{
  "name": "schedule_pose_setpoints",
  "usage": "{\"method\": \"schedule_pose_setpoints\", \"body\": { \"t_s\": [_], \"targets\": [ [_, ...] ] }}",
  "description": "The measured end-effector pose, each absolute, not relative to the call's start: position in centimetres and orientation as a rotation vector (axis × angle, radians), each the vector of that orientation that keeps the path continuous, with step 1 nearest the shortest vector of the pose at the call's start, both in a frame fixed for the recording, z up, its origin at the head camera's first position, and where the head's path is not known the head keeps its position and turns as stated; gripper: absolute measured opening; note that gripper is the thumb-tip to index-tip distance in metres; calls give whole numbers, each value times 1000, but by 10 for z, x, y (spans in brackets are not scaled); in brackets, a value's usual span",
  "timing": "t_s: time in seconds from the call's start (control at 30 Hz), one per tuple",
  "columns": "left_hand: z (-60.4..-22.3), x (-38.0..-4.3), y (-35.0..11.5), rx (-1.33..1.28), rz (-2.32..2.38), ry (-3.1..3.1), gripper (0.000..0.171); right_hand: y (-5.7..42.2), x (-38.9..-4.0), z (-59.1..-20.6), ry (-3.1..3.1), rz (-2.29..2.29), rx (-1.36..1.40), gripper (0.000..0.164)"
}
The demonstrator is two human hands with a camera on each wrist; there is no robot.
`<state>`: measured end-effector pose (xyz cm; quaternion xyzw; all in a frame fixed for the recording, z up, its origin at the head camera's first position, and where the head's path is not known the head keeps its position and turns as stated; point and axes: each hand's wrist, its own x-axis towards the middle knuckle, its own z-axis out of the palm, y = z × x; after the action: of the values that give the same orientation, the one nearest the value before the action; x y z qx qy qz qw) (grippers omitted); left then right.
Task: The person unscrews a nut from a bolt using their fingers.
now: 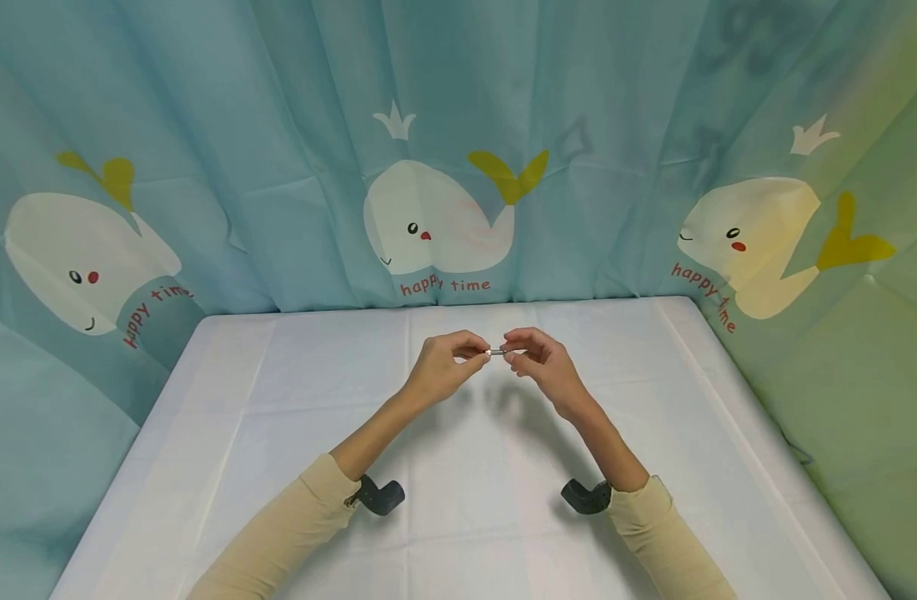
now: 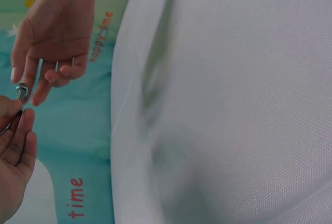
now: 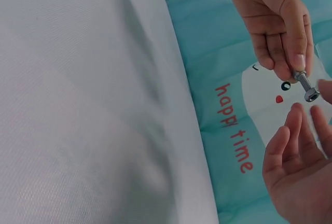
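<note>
Between thumb and fingers, the left hand (image 1: 443, 367) pinches a small silver bolt (image 1: 497, 352) above the table. In the right wrist view the threaded shank shows, with a hexagonal piece (image 3: 312, 95) on its outer end; whether this is a head or a nut I cannot tell. A second metal ring or nut sits by the left fingertips, partly covered. The right hand (image 1: 550, 371) is held around that outer end. Its thumb (image 3: 325, 89) and its spread, slightly bent fingers appear apart from the metal in the right wrist view.
A white cloth covers the table (image 1: 316, 467) under both hands. Blue-green curtains (image 1: 278, 208) with whale prints hang behind and beside it. Dark curved mounts (image 1: 382, 497) jut from both sleeve cuffs. Shadows of the arms fall on the cloth.
</note>
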<state>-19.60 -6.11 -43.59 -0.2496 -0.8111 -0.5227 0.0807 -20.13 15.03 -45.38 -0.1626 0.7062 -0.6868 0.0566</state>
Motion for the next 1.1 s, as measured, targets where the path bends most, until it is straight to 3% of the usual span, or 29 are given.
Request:
{"method": "schedule_pose_setpoints", "body": {
  "t_s": [0.17,0.67,0.9,1.1],
  "targets": [
    [-436,-196,-61,-748,-1553,-2435,8,150,-202,-454,2189,-2030,-422,28],
    [-435,-195,-61,-748,-1565,-2433,8,151,-202,-455,2172,-2054,-549,21],
    [-436,-196,-60,-741,-1557,-2430,7,150,-200,-452,2141,-2070,-517,31],
    [-435,-195,-59,-733,-1549,-2442,7,149,-202,-454,2187,-2022,-428,30]
  ]
}}
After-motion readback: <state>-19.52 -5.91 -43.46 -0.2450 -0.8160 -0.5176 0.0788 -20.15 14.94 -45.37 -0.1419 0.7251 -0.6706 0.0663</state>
